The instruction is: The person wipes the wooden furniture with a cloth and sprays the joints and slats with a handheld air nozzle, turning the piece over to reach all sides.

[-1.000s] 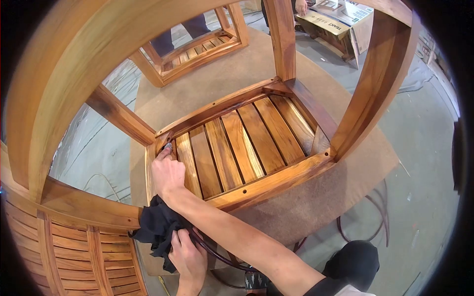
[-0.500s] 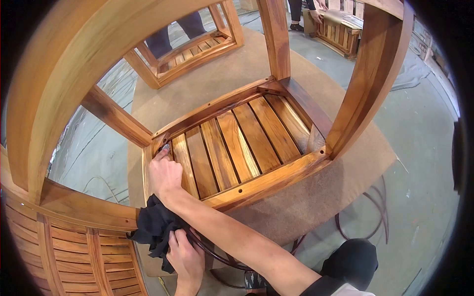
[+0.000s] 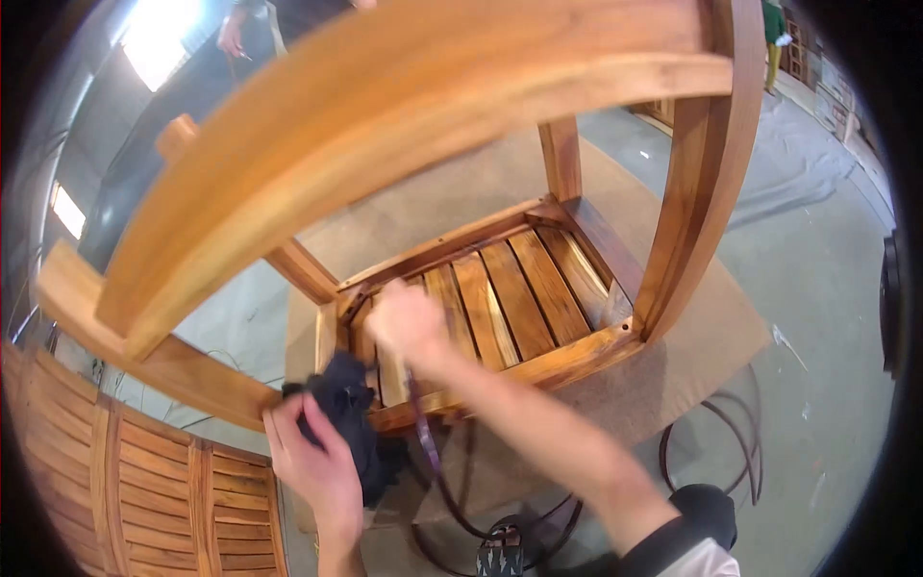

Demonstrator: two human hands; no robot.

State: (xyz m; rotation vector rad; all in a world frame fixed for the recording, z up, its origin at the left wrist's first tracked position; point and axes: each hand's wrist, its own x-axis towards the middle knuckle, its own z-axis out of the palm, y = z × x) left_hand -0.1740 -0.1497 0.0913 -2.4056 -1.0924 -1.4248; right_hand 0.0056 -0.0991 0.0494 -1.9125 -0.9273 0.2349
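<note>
A wooden chair frame (image 3: 663, 231) with curved rails lies in front of me, its slatted panel (image 3: 500, 288) at the bottom. My right hand (image 3: 409, 322), smeared by motion, is closed above the left slats. A dark red hose (image 3: 428, 447) runs up to it from below; what sits inside the fist is hidden. My left hand (image 3: 317, 462) is closed on a bunched black cloth (image 3: 351, 399), beside the frame's near left corner. The cloth hangs below the fingers, close to the near edge of the panel.
A brown board (image 3: 692, 288) lies under the frame. Slatted wooden panels (image 3: 144, 471) stand at lower left. Loops of hose (image 3: 755, 442) lie on the grey floor to the right. Another person's hand (image 3: 231, 34) shows at top left, and a person in green (image 3: 775, 38) stands far right.
My right hand has lifted from the panel's left corner and moved right, with the hose now showing below it. The view has tilted up, and the cloth in my left hand has shifted up and right.
</note>
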